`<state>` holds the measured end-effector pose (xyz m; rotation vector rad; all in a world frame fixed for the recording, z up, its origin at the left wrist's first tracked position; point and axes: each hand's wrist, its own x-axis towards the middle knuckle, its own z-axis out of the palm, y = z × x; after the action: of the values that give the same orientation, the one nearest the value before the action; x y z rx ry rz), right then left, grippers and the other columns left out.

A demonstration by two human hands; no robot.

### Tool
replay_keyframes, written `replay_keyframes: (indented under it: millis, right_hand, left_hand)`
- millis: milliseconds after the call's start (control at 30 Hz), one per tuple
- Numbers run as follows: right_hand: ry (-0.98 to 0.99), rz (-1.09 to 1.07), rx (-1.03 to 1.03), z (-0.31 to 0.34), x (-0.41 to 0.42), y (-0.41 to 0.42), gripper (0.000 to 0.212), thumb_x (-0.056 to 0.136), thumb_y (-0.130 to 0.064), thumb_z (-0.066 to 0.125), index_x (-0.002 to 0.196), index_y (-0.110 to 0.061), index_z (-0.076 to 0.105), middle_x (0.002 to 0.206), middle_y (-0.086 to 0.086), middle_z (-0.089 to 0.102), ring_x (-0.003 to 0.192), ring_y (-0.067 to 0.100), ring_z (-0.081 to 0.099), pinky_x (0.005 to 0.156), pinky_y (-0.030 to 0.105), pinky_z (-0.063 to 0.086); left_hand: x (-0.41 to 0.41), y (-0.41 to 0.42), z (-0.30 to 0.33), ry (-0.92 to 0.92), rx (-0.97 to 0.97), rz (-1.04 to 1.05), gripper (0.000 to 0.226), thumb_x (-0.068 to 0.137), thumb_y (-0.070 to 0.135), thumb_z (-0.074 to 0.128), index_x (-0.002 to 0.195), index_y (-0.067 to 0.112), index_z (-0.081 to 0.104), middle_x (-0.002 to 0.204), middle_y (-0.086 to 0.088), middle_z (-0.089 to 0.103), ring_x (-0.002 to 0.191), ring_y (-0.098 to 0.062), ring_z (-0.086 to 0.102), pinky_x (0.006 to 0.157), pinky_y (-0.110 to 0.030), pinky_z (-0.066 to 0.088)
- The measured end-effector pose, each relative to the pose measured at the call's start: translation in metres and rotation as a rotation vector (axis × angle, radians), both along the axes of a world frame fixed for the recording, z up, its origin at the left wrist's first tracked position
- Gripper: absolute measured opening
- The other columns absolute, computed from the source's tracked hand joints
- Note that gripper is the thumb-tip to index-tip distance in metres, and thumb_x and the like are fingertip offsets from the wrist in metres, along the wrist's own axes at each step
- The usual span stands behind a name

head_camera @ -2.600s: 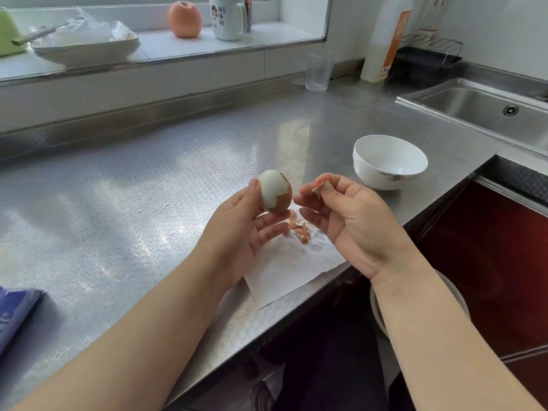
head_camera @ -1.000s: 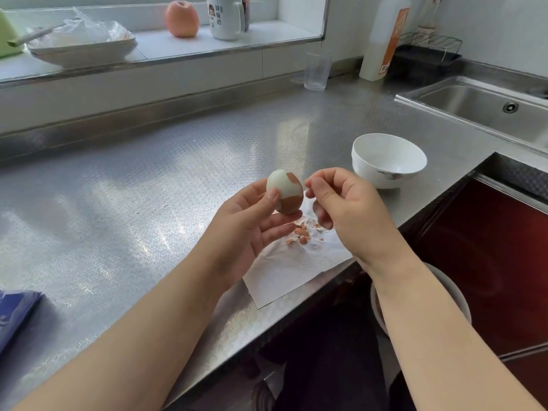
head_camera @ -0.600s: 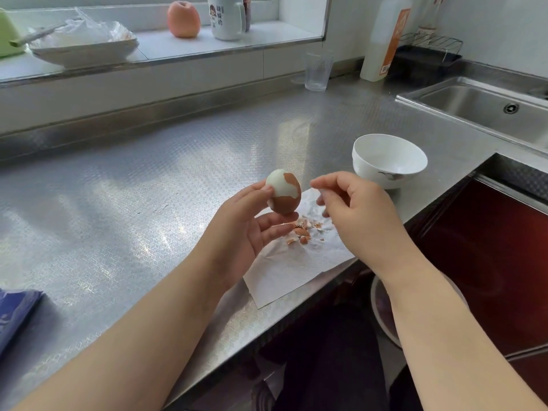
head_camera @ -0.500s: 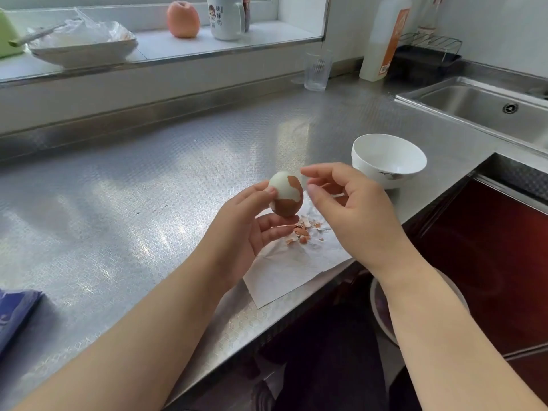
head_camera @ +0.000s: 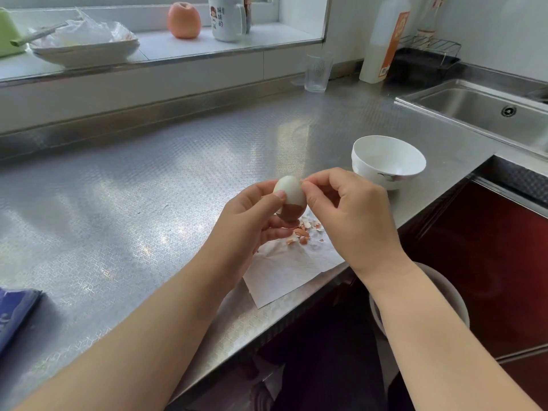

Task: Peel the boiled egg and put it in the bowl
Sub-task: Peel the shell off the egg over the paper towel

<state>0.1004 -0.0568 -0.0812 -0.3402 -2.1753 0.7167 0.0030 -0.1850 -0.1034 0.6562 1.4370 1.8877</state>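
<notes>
Since half a second ago my right hand [head_camera: 353,215] has closed in on the egg [head_camera: 290,200]: its thumb and forefinger, then parted in the air beside the egg, now pinch at the upper right side of it, and the small brown patch of shell that showed near the top is no longer in sight. My left hand [head_camera: 252,223] has turned the egg a little, so I now see bare white above and a brown cap of shell below.

I work over the steel counter [head_camera: 148,188], close to its front edge. A sink [head_camera: 480,108] is let into the far right corner. A white paper sheet [head_camera: 284,271] lies at the front edge, one corner hanging over it. A white bowl [head_camera: 388,161] stands just beyond my right hand, toward the right edge, with nothing in it. On the window ledge behind sit a plate [head_camera: 83,50] with a plastic bag, a mug [head_camera: 226,17] and an apple [head_camera: 184,20]; a glass [head_camera: 318,72] and a white bottle [head_camera: 382,40] stand along the counter's back edge.

My left hand grips the egg upright, thumb on its left side, fingers curled beneath. The egg is held in the air above the paper, well short of the bowl. Shell fragments [head_camera: 302,231] lie scattered on the paper under it.
</notes>
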Motion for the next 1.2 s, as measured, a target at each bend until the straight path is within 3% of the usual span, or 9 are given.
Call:
replay_keyframes:
  millis: [133,333,533,633,767,833,967,1133,1200]
  right_hand:
    - [-0.016,0.013,-0.136,-0.003,-0.004,0.001,0.010,0.092,-0.023,0.059,0.088,-0.014,0.064,0.076,-0.006,0.067,0.071,0.010,0.065,0.066,0.035,0.054]
    - [-0.025,0.111,-0.382,-0.002,-0.008,0.006,0.014,0.097,-0.016,0.050,0.087,-0.020,0.059,0.074,-0.012,0.069,0.064,0.004,0.066,0.055,0.018,0.050]
    - [0.007,0.130,-0.659,0.001,-0.007,0.011,0.015,0.097,-0.012,0.049,0.087,-0.018,0.059,0.067,-0.007,0.071,0.059,0.010,0.065,0.050,0.018,0.047]
    - [-0.033,0.062,-0.574,-0.002,-0.001,0.017,0.013,0.092,-0.015,0.059,0.090,-0.026,0.066,0.071,-0.008,0.071,0.063,0.005,0.065,0.057,0.017,0.049]
    - [-0.248,0.034,-0.393,-0.008,0.004,0.014,0.005,0.086,-0.027,0.068,0.089,-0.029,0.071,0.087,-0.011,0.066,0.073,-0.002,0.059,0.068,0.011,0.045]
    - [-0.265,-0.013,-0.349,-0.008,0.005,0.012,0.008,0.088,-0.029,0.065,0.085,-0.024,0.071,0.082,-0.008,0.067,0.073,0.001,0.059,0.068,0.017,0.047]
    - [-0.244,0.070,-0.371,-0.002,0.007,0.006,0.040,0.089,0.002,0.045,0.117,-0.023,0.062,0.098,-0.010,0.066,0.088,0.002,0.061,0.086,0.021,0.050]
    - [-0.182,0.158,-0.313,0.005,0.003,-0.003,0.026,0.084,-0.031,0.069,0.111,-0.032,0.066,0.099,-0.012,0.067,0.088,0.000,0.062,0.072,0.011,0.048]
    - [-0.167,0.134,-0.307,0.006,0.002,-0.003,0.024,0.081,-0.033,0.073,0.104,-0.029,0.070,0.092,-0.012,0.070,0.085,-0.001,0.064,0.070,0.012,0.048]
  left_hand:
    - [0.000,-0.001,0.001,-0.031,0.002,0.012,0.036,0.087,0.028,0.060,0.120,0.018,0.065,0.097,-0.011,0.077,0.079,-0.021,0.073,0.072,-0.028,0.058]
    - [-0.001,-0.001,0.002,-0.054,0.006,-0.011,0.033,0.085,0.024,0.055,0.115,0.018,0.067,0.092,-0.010,0.076,0.075,-0.021,0.072,0.068,-0.027,0.058]
    - [-0.004,-0.001,0.001,-0.101,-0.006,-0.029,0.033,0.082,0.022,0.051,0.110,0.016,0.068,0.088,-0.008,0.075,0.072,-0.022,0.070,0.065,-0.028,0.058]
    - [-0.005,0.000,0.002,-0.144,0.032,-0.014,0.035,0.081,0.023,0.051,0.111,0.014,0.066,0.094,-0.012,0.070,0.073,-0.023,0.069,0.065,-0.029,0.058]
    - [-0.005,-0.001,0.001,-0.140,0.075,0.002,0.035,0.081,0.022,0.049,0.112,0.013,0.065,0.089,-0.008,0.073,0.074,-0.023,0.070,0.064,-0.029,0.058]
    - [-0.005,-0.001,0.002,-0.138,0.084,0.004,0.036,0.082,0.021,0.049,0.113,0.012,0.064,0.085,-0.005,0.074,0.075,-0.023,0.070,0.063,-0.028,0.057]
    - [-0.004,-0.001,0.002,-0.096,0.073,0.013,0.034,0.087,0.019,0.046,0.115,0.013,0.063,0.084,-0.003,0.075,0.076,-0.022,0.070,0.066,-0.029,0.058]
    - [-0.001,0.000,0.002,-0.006,0.024,0.026,0.033,0.094,0.014,0.045,0.117,0.024,0.066,0.084,0.000,0.075,0.076,-0.019,0.070,0.070,-0.030,0.059]
    - [-0.001,0.000,0.002,0.020,0.013,0.034,0.033,0.088,0.019,0.048,0.112,0.030,0.068,0.084,0.001,0.075,0.076,-0.019,0.070,0.070,-0.029,0.059]
